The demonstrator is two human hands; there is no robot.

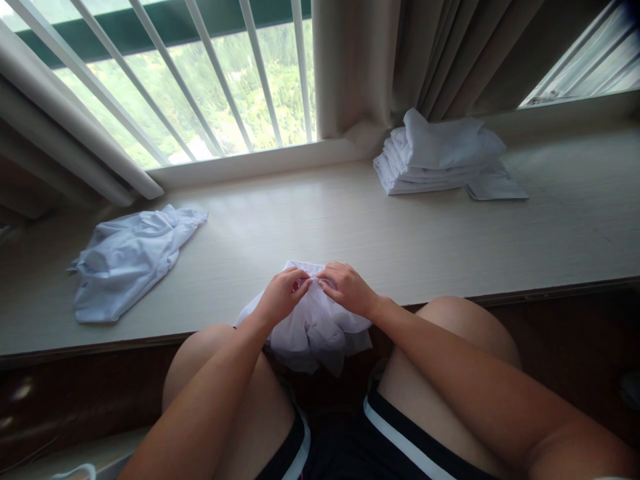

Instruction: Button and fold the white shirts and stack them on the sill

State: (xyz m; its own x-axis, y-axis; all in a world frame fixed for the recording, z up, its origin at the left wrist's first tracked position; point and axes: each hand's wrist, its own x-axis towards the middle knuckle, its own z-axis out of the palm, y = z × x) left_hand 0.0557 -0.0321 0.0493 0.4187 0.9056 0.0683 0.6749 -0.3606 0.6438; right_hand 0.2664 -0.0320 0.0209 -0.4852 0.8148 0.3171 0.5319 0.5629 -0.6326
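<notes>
While both hands are brought together at the near edge of the tabletop, a crumpled white cloth is pinched between them. The left hand is closed on the cloth's upper edge, and the right hand is closed on the same edge just beside it, fingertips almost touching. The cloth's top is laid on the tabletop edge, at about 6 o'clock on the surface, while most of it is draped down between the person's knees. Whether a seam or a corner is being gripped cannot be told, since the fold is hidden by the fingers. A loose white garment is spread at 9 o'clock, well apart from the hands. A stack of folded white cloths is set at 1 o'clock, near the curtain. A barred window is seen at 11 o'clock.
</notes>
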